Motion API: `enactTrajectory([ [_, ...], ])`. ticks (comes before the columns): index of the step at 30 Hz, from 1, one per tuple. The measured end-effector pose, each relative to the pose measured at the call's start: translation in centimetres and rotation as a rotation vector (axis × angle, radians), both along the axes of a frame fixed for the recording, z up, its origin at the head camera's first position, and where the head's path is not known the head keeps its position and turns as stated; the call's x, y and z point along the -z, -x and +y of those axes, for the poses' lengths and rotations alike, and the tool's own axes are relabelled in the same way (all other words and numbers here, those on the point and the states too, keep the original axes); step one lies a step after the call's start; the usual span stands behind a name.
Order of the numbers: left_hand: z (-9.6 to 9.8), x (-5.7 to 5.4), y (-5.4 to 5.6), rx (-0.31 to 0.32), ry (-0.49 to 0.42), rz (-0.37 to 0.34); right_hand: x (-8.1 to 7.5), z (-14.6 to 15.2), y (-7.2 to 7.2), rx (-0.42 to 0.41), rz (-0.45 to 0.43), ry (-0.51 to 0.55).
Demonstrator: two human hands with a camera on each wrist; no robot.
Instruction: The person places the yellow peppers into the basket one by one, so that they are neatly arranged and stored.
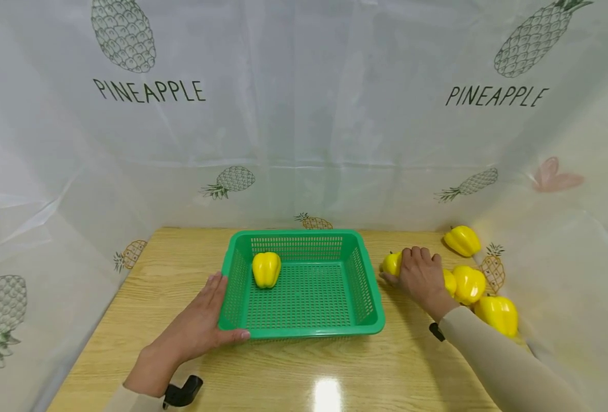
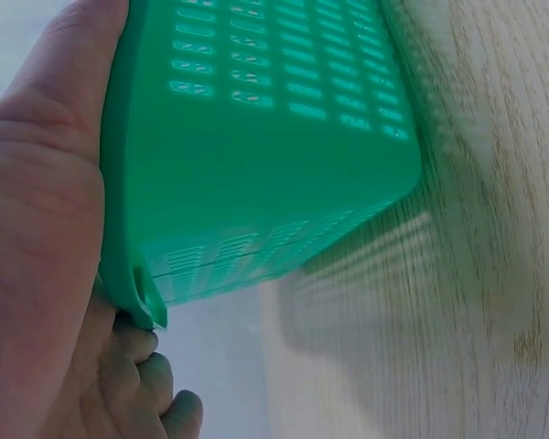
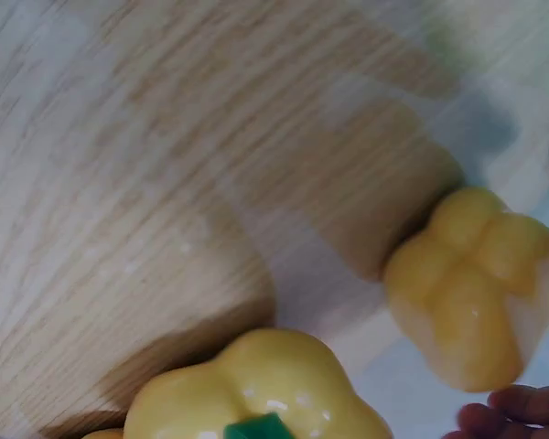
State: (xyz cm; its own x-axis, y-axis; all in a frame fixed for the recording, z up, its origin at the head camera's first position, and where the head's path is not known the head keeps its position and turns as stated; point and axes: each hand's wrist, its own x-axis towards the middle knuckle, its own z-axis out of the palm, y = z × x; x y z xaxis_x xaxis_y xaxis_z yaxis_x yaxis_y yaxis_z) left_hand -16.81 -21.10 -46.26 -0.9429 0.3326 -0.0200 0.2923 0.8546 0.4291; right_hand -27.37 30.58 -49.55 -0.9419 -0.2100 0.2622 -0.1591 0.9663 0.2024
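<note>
Pineapple-print sheeting [image 1: 324,126] around a wooden tabletop [image 1: 283,372]

Pale sheeting rises behind the tabletop and along its left and right sides; a green basket [image 1: 314,332] with slotted walls stands upright in the middle; one yellow pepper [image 1: 266,270] lies inside it, toward the left end; the left hand [image 1: 198,326] rests against the basket's near left corner, fingers stretched along the left side and thumb along the near rim, unclenched; just right of the basket, the right hand [image 1: 422,280] is grasping a second yellow pepper [image 1: 392,263], thumb on its near side; whether that pepper is lifted, I cannot tell; beyond that hand to the right, three more peppers [image 1: 469,284] sit close together, running toward the near right; a lone pepper [image 1: 462,241] lies apart at the far right, beside the sheeting
</note>
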Motion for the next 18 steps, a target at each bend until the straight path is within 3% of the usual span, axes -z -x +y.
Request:
enactTrajectory([
  [2, 0.0, 0.0, 0.0, 0.002, 0.000, 0.001, -0.4, 0.1, -0.3, 0.002, -0.049, 0.025],
  [5, 0.0, 0.0, 0.0, 0.007, 0.002, -0.001, -1.2, 0.5, -0.6, -0.058, -0.102, 0.023],
  [10, -0.1, -0.3, -0.1, 0.000, 0.008, -0.005, -2.1, 1.4, -0.5, -0.198, -0.160, -0.086],
  [18, -0.1, 0.0, 0.1, -0.002, 0.005, -0.002, -2.2, 2.2, 0.5, -0.275, -0.217, -0.191],
])
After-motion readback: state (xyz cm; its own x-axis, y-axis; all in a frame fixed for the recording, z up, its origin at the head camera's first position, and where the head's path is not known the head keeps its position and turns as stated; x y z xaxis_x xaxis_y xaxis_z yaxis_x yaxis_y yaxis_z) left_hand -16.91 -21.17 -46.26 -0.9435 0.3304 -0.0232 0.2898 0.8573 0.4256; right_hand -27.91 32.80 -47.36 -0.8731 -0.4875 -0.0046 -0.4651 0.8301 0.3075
